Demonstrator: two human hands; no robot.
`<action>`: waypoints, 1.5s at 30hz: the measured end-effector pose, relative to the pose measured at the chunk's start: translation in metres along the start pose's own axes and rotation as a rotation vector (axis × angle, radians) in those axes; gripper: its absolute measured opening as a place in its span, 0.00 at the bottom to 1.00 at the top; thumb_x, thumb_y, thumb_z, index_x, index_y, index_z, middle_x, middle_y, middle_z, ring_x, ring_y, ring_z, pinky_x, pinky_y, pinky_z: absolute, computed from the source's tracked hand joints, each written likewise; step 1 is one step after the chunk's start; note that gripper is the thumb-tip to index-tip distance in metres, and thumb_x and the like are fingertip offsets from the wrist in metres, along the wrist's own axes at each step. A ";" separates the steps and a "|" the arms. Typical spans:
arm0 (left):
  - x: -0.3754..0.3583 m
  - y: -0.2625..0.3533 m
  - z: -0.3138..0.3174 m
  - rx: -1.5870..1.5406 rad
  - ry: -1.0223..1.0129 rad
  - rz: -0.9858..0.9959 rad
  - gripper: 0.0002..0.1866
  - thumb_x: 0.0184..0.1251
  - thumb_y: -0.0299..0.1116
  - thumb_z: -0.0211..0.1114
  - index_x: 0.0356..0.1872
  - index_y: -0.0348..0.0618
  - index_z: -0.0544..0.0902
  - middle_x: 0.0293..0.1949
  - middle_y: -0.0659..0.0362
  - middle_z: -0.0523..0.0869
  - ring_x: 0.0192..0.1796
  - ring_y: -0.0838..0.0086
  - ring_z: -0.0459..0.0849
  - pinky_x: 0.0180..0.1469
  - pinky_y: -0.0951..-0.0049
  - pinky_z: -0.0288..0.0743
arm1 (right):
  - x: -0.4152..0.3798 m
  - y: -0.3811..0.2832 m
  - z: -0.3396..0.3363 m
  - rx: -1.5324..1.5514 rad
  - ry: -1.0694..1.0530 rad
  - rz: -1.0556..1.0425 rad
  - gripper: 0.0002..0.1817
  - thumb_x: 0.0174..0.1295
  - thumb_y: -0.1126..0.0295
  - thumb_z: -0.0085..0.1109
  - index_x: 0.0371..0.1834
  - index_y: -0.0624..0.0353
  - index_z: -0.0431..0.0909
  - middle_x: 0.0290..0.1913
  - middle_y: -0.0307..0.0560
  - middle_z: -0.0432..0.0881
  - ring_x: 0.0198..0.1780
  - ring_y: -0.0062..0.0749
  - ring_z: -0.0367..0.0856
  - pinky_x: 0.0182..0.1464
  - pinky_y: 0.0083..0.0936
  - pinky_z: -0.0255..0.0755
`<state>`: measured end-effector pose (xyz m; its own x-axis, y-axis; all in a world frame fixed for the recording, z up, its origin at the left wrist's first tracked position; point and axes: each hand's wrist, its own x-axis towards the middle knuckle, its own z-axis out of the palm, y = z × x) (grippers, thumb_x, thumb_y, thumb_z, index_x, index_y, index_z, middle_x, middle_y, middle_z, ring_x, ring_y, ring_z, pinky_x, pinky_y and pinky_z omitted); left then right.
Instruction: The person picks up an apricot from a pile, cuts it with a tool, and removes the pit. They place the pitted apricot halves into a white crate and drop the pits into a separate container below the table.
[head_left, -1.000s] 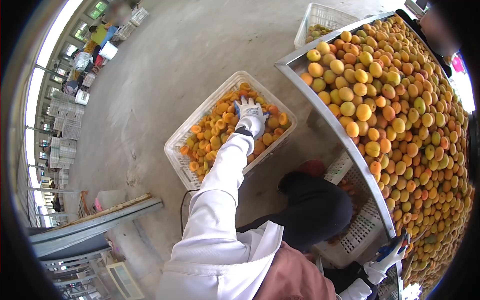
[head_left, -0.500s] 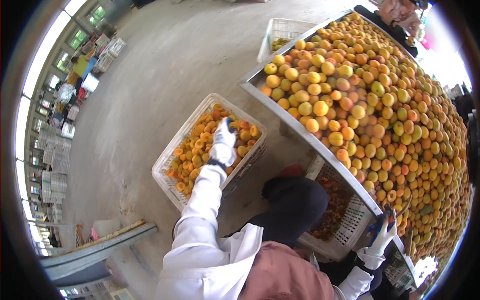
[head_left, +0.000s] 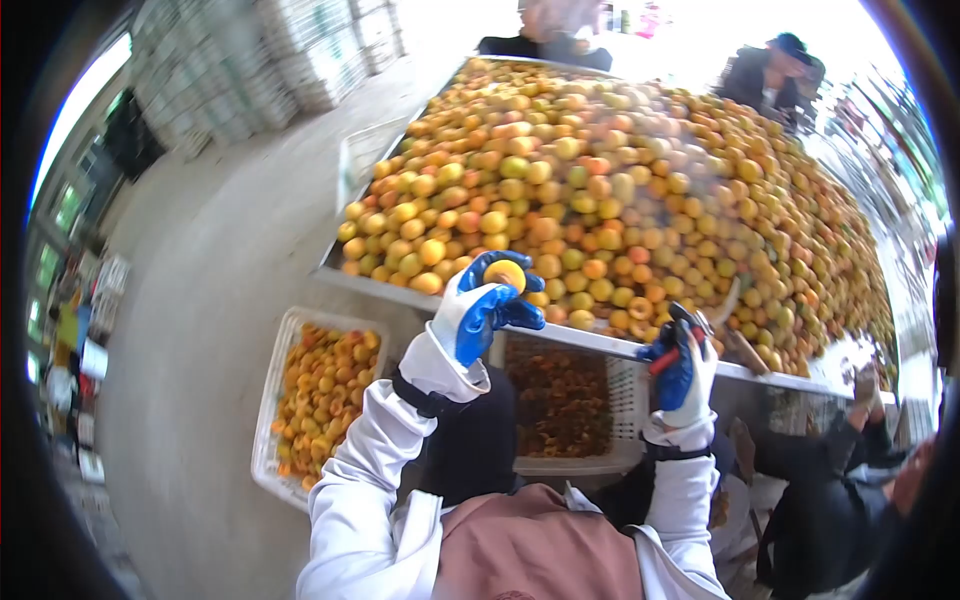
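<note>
My left hand, in a white glove with a blue coated palm, is closed around a yellow apricot. It is above the near metal edge of a table heaped with apricots. My right hand, gloved the same way, grips a small red-handled tool with a dark head. Its exact kind is hard to make out. At lower left stands a white crate of halved apricots. Under the table edge, a second white crate holds brownish pits or scraps.
A co-worker sits close on the right, with hands near the table edge. Another person is at the far side, and a third at the back. Stacked white crates stand at the far left. A wooden handle lies at the table's edge.
My left hand has left the crate of halved apricots and now holds an apricot at the table edge. The view has turned to the right. My right hand still grips the tool.
</note>
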<state>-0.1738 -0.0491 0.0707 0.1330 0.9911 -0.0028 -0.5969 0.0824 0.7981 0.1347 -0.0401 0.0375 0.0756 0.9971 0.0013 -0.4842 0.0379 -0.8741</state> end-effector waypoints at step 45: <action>0.096 -0.224 0.144 0.139 0.093 -0.033 0.16 0.81 0.44 0.56 0.37 0.43 0.80 0.28 0.66 0.80 0.29 0.82 0.76 0.32 0.78 0.71 | 0.060 -0.020 -0.020 0.344 0.366 -0.475 0.18 0.74 0.59 0.60 0.33 0.64 0.79 0.18 0.40 0.74 0.14 0.23 0.70 0.17 0.22 0.60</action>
<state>0.0863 0.0127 -0.0217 0.0734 0.9940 -0.0810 -0.4770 0.1063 0.8725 0.1667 0.0179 0.0453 0.6079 0.7835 0.1291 -0.5702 0.5438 -0.6158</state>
